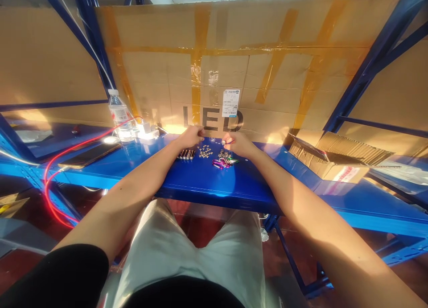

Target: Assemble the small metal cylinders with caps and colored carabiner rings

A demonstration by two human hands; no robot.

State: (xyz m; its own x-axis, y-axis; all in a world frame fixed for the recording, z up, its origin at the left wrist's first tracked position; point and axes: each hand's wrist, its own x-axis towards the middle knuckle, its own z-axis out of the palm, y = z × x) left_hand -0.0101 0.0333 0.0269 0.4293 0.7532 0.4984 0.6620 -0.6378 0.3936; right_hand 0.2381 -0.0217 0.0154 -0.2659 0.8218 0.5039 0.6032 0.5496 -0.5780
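Both hands reach to the back of a blue metal shelf point(214, 183). My left hand point(191, 136) is curled, fingertips pinched together near the cardboard wall; what it pinches is too small to name. My right hand point(236, 143) is also curled, pinching a small silvery piece at its fingertips. Between and below the hands lie a heap of small silver metal parts point(205, 151), a row of short metal pins point(186, 154) to the left, and a cluster of coloured carabiner clips point(223, 161), pink and green, under the right hand.
A taped cardboard wall point(234, 67) marked "LED" backs the shelf. At left are a water bottle point(118, 114), a white charger point(146, 130), a phone point(89, 155) and a red cable point(53, 183). An open cardboard box point(337, 158) sits at right. Blue rack beams frame both sides.
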